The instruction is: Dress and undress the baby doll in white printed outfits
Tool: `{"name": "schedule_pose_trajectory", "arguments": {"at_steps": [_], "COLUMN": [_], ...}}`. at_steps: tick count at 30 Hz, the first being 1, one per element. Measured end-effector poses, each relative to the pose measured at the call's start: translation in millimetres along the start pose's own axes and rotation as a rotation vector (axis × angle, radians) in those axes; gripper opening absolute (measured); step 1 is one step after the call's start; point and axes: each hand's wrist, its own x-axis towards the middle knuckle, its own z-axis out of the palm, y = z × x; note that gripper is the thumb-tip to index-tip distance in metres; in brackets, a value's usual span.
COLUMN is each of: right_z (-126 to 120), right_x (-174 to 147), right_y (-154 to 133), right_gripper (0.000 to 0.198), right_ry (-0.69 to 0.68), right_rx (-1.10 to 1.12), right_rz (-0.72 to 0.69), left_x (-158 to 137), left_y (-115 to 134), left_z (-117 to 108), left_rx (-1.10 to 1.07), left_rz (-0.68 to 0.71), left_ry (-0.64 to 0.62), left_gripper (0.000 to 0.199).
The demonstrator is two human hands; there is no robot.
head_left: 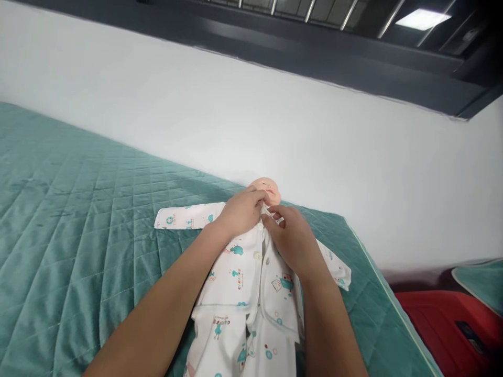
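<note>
A baby doll (268, 187) lies on its back, its head by the wall. It wears a white printed baby jacket (239, 267) with a row of buttons down the front, and matching trousers (223, 340). At the collar, my left hand (244, 208) is closed with its fingertips on the cloth just under the doll's chin. My right hand (290, 230) pinches the other front edge of the jacket near the neck. Below the hands the front edges lie close together, with a button (258, 255) showing on the left edge. Both sleeves stretch out sideways.
A green quilted cover (98, 235) lies under the doll. Behind it rises a white wall (236, 115), topped by a dark window frame with metal bars (310, 10). Beyond the bed's right edge stands a red object (444, 324), perhaps a chair.
</note>
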Motion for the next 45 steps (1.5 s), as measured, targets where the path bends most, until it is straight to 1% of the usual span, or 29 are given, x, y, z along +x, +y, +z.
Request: {"name": "schedule_pose_trajectory", "arguments": {"at_steps": [5,7,10,13,16,18,22,25,27,30,32,35,38,40,42,45], "right_z": [0.5,-2.7,-8.5,-11.3,-10.7,-9.5,-6.5,-2.8,-0.2,0.6,-3.5,-16.6,-30.9,-35.2,-32.9,-20.5], "right_x": [0.5,-2.8,-11.3,-17.9,-18.7,-16.6,-10.9,-6.7,-4.2,-1.7,-2.3,-8.1,-17.7,-23.4,-26.6,-26.4], "right_y": [-2.7,-6.4,-14.6,-21.0,-20.6,-16.5,-4.1,3.8,7.7,11.2,11.3,6.6,-3.3,-10.6,-16.3,-18.6], "right_gripper": [0.024,0.024,0.030,0.030,0.032,0.033,0.030,0.032,0.035,0.037,0.036,0.035,0.036,0.033,0.031,0.029], "right_ry": [0.014,-0.027,-0.100,-0.110,-0.111,-0.114,-0.101,-0.094,-0.103,-0.123,-0.138,-0.130,-0.100,-0.123,-0.145,-0.103], "right_rx": [0.004,-0.065,-0.223,-0.342,-0.410,-0.424,-0.373,-0.348,-0.326,-0.258,-0.204,-0.156,-0.151,-0.139,-0.127,-0.127], "right_rz": [-0.048,-0.058,-0.069,-0.074,-0.058,-0.069,-0.154,-0.205,-0.212,-0.177,-0.132,-0.072,-0.002,0.051,0.071,0.056], "left_x": [3.0,2.7,1.3,0.3,0.2,0.4,0.7,0.7,0.7,0.6,0.6,0.5,-0.4,-1.9,-4.6,-11.8], "left_y": [-3.4,-3.1,-1.6,0.5,2.0,1.5,-1.6,-1.9,-0.8,0.3,-0.2,-1.5,-0.9,1.6,5.7,14.6], "left_z": [-0.1,-0.6,-2.0,-4.5,-7.2,-8.1,-7.4,-6.4,-5.8,-4.7,-3.8,-3.4,-5.7,-8.3,-10.6,-11.0], "left_rx": [-0.004,0.011,0.058,0.042,-0.004,-0.011,-0.017,-0.033,-0.030,-0.023,-0.033,-0.054,-0.054,-0.042,-0.030,-0.046], "left_rz": [0.011,0.004,-0.015,-0.029,-0.004,0.009,0.007,-0.009,-0.028,-0.033,-0.032,-0.022,0.030,0.048,0.031,0.003], "left_ry": [0.010,0.005,-0.010,-0.029,-0.047,-0.057,-0.053,-0.058,-0.065,-0.069,-0.060,-0.044,-0.043,-0.049,-0.045,0.014], "left_gripper": [0.033,0.034,0.029,0.024,0.023,0.025,0.029,0.030,0.030,0.027,0.028,0.032,0.034,0.036,0.035,0.030]}}
